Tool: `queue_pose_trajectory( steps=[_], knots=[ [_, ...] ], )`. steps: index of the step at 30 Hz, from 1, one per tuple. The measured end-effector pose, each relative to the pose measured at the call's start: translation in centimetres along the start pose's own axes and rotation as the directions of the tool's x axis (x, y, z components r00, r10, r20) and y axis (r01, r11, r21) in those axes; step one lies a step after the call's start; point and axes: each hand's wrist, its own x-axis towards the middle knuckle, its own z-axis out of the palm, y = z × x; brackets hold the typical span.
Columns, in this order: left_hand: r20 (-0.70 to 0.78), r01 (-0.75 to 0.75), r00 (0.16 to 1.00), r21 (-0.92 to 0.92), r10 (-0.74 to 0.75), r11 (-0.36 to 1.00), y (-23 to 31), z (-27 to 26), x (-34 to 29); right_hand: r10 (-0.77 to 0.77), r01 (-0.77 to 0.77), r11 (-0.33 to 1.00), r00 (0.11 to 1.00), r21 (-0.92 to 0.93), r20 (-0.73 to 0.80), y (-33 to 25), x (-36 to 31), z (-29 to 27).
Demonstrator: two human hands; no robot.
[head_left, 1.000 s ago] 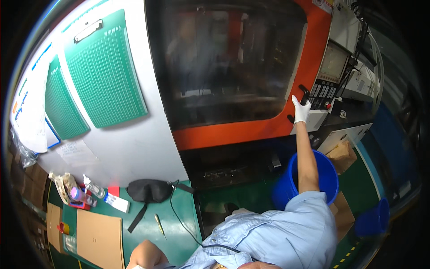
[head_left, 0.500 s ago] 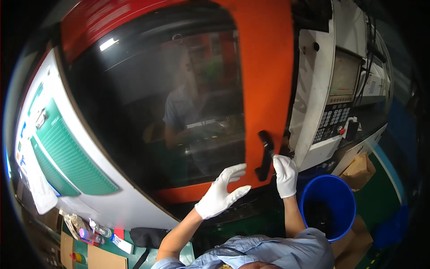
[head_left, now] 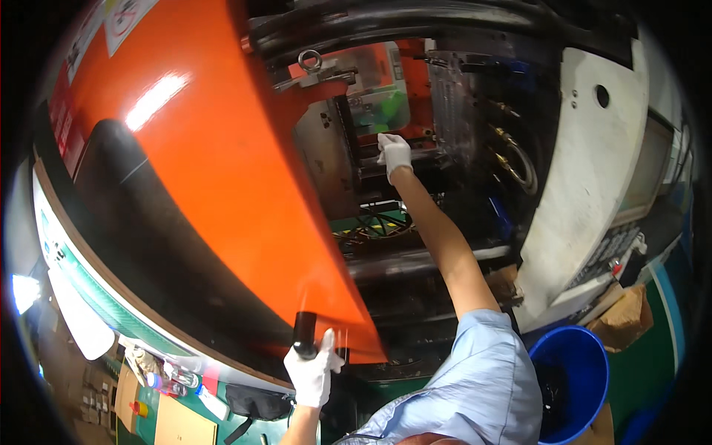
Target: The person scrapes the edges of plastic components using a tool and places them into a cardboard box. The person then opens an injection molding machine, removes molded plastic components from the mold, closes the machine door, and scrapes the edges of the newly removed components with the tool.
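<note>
My left hand (head_left: pixel 310 376), in a white glove, is closed on the black door handle (head_left: pixel 304 331) at the lower end of the orange machine door (head_left: pixel 215 170). The door stands slid to the left, and the machine's inside shows on its right. My right hand (head_left: pixel 394 156), also gloved in white, reaches deep into the opening between a grey metal plate (head_left: pixel 326 152) and the mould-like metal block (head_left: pixel 452 104). Its fingers are drawn together, and what they hold, if anything, cannot be made out.
Dark bars (head_left: pixel 423 259) cross the opening above and below my right arm. Brass fittings with hoses (head_left: pixel 512 152) sit at its right. A blue bin (head_left: pixel 571 386) and a brown paper bag (head_left: pixel 623 319) stand at lower right; a black pouch (head_left: pixel 256 400) lies at lower left.
The orange door has gone from closed to slid left. My left hand has come onto its handle, and my right hand has moved from beside the handle into the machine.
</note>
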Motion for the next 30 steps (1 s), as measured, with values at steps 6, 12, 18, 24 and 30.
queue_pose_trajectory(
  steps=[6, 12, 18, 24, 30],
  knots=[
    [-0.166, -0.029, 0.986, -0.065, 0.018, 0.997, -0.3, -0.9, 0.8, 0.346, -0.350, 0.937, 0.928, -0.004, -0.136, 5.0, 12.2, 1.8],
    [-0.218, -0.027, 0.975, 0.037, 0.034, 0.999, -0.3, -1.3, 1.6, 0.369, -0.347, 0.926, 0.914, 0.149, -0.168, 6.9, 15.6, 4.5],
    [-0.227, -0.028, 0.974, -0.009, 0.026, 1.000, -1.1, -1.1, 1.9, 0.138, -0.113, 0.970, 0.985, 0.216, -0.106, 5.1, 16.8, 6.4],
    [-0.228, -0.075, 0.971, 0.019, 0.077, 0.997, -2.0, -1.7, 1.3, -0.080, 0.082, 0.995, 0.996, 0.048, -0.047, -1.8, 19.4, 9.9],
    [-0.188, -0.009, 0.982, -0.019, 0.005, 1.000, -0.6, -2.6, 0.8, -0.031, 0.178, 0.750, 0.972, 0.637, -0.234, -7.1, 15.8, 11.6]
  ],
)
